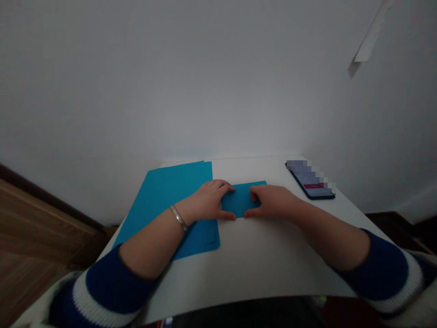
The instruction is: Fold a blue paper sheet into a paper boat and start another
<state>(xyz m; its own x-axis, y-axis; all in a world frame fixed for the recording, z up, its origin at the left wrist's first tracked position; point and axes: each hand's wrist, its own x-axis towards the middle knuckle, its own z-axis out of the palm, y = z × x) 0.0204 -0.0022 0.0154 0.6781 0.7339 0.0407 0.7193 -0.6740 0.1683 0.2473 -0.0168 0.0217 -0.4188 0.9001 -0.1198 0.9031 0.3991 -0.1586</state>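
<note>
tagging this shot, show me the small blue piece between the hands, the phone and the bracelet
Small blue piece (pixel 240 200): head view, middle of its upper face.
Phone (pixel 310 180): head view, middle of its screen.
Bracelet (pixel 178 217): head view, on its band.

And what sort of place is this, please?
Probably a room in a home, though a small study space elsewhere is possible: a white table stands by a plain wall, with large blue sheets on it.

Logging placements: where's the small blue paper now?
Just right of centre in the head view, the small blue paper lies between the left hand and right hand, right of the larger blue paper.
</note>
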